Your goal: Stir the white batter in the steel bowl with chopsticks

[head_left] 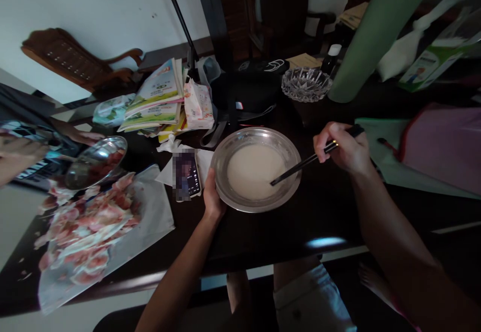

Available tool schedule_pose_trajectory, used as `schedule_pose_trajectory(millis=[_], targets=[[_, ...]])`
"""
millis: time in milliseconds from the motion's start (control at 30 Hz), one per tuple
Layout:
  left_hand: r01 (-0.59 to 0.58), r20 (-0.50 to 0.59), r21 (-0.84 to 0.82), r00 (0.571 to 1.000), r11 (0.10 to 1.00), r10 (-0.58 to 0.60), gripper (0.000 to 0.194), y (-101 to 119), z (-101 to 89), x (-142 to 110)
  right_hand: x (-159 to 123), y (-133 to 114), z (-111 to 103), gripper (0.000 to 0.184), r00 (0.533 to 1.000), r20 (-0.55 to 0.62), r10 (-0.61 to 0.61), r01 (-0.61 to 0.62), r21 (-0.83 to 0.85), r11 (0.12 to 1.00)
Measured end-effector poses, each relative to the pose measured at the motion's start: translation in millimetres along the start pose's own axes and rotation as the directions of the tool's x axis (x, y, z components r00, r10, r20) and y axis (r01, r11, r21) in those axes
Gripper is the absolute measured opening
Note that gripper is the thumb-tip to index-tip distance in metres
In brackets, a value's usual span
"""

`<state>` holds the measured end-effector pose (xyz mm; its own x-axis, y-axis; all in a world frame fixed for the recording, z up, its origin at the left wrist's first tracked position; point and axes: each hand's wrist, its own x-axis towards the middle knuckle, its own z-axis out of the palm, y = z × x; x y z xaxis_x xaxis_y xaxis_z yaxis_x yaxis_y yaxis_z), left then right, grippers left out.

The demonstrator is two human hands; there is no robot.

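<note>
A wide steel bowl (220, 182) stands on the dark table in front of me, with a pale, milky batter (255, 169) inside. My left hand (213, 197) grips the bowl's left rim, thumb on top and fingers underneath. In my right hand (343, 146) is a pair of black chopsticks (300, 164), held closed around their upper part. Their tips dip into the batter at the right side of the bowl. Just left of the bowl lies a phone (187, 174) with its screen lit, resting on white paper.
At left, another person's hand (88, 136) holds a steel bowl (116, 144) with reddish pieces. Pinkish peels (101, 222) lie on a plastic sheet (154, 222). Behind stand stacked booklets (158, 91), a tissue pack (198, 104), a glass ashtray (306, 84) and a tall green bottle (376, 41).
</note>
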<state>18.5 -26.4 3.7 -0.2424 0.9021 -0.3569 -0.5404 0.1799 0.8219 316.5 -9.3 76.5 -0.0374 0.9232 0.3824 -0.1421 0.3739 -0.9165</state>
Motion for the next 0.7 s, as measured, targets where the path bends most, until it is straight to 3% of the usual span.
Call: schedule_pose_trajectory(millis=[133,300,400,500,600,700], targets=[[-0.014,-0.009,-0.009,1.000,1.000,0.014,0.036,0.5,1.7,-0.9,-5.5,2.9,11.5,0.043,0.979,0.189,0.083,-0.082,-0.014,0.997],[0.005,-0.037,-0.028,0.999,1.000,-0.006,0.033,0.8,2.1,-1.7,-8.4,7.1,26.0,0.039,0.947,0.313,0.067,-0.011,-0.180,0.984],[0.004,-0.026,-0.029,1.000,1.000,-0.005,0.033,0.4,1.5,-1.4,-7.9,7.8,26.0,0.039,0.969,0.247,0.032,0.034,-0.257,0.966],[-0.011,0.003,-0.029,1.000,1.000,0.011,0.035,-0.3,0.9,-0.5,-5.7,6.1,18.4,0.041,0.998,0.060,-0.025,0.040,-0.257,0.965],[-0.029,0.004,-0.023,1.000,0.999,0.030,0.035,-1.0,0.3,0.5,-1.3,2.6,6.4,0.040,0.991,-0.111,-0.074,0.054,-0.167,0.985],[-0.035,0.019,-0.003,0.999,0.999,0.035,0.037,-1.4,-0.8,0.7,2.4,-1.1,-2.6,0.039,0.991,-0.118,-0.065,0.059,-0.048,0.997]])
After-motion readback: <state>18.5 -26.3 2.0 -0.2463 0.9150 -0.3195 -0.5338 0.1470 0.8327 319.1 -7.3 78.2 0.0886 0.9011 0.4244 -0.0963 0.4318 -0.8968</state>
